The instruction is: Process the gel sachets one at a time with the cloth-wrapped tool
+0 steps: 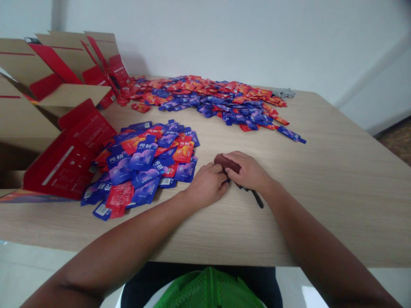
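Both my hands meet on the wooden table (321,179) near its middle. My right hand (248,171) is closed round a small dark reddish-brown object (224,161) with a black cord or strap (257,199) trailing out under the wrist. My left hand (207,185) is closed in a loose fist, its fingertips pressed against the same object. Just left of my hands lies a heap of blue and red sachets (144,164).
A larger spread of blue and red sachets (215,100) lies along the far side. Open cardboard boxes with red inner flaps (64,128) stand at the left. A grey cloth (284,92) lies at the far edge. A green mesh thing (208,291) shows below the table.
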{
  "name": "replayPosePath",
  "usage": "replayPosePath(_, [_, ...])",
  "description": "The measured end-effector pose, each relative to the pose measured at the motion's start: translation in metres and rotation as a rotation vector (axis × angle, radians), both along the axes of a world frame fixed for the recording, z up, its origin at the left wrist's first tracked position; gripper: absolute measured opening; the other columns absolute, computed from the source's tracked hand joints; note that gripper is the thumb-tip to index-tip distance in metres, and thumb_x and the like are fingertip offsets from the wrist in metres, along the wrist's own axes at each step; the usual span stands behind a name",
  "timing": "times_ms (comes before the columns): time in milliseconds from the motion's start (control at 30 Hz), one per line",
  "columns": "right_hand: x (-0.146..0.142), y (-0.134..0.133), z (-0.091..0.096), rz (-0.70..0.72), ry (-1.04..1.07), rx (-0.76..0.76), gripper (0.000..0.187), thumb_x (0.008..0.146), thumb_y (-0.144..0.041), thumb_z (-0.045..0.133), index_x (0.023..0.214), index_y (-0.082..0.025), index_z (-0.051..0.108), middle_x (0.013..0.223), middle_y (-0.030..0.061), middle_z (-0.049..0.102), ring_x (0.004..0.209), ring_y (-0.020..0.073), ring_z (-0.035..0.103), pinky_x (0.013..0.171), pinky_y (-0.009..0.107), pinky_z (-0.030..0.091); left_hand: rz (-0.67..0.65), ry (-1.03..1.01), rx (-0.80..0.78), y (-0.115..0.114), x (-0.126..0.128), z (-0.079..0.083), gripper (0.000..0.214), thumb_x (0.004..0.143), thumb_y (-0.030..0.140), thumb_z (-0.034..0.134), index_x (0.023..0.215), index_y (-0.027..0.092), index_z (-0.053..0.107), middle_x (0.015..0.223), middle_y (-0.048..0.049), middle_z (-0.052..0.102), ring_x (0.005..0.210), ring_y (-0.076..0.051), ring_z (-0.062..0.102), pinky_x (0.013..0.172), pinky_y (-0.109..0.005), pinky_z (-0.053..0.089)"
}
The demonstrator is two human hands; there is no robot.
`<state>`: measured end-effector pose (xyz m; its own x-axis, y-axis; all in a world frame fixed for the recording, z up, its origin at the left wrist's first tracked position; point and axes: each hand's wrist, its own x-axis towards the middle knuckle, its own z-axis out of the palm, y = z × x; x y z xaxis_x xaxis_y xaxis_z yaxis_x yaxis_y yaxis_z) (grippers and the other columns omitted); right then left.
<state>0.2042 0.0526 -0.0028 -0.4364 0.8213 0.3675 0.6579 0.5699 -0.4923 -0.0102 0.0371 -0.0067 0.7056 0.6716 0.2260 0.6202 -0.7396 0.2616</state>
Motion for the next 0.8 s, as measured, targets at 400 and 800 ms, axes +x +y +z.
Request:
replayPosePath(400, [0.004, 0.012, -0.013, -0.104, -0.061, -0.024, 0.049, 0.093, -0.024, 0.066, 0.142, -0.024, 0.069, 0.135, 0.0106, 0.074, 0.124, 0.0302, 0.069, 0.110, 0.047, 0.056, -0.018, 0.001, 0.003, -0.001, -0.001, 0.002, 0.020, 0.101, 0.029, 0.061, 0.103, 0.021, 0.080, 0.105, -0.0097, 0.068, 0.104, -0.027, 0.062, 0.095, -0.045, 0.052])
replayPosePath(800, [0.022, 0.039, -0.031, -0.433, -0.091, 0.066, 0.043, 0.093, -0.030, 0.066, 0.135, -0.022, 0.075, 0.116, 0.0128, 0.077, 0.105, 0.0320, 0.074, 0.095, 0.046, 0.061, 0.011, -0.039, -0.031, -0.002, -0.001, 0.000, 0.023, 0.098, 0.041, 0.070, 0.108, 0.021, 0.075, 0.113, -0.0112, 0.068, 0.109, -0.030, 0.061, 0.099, -0.046, 0.053])
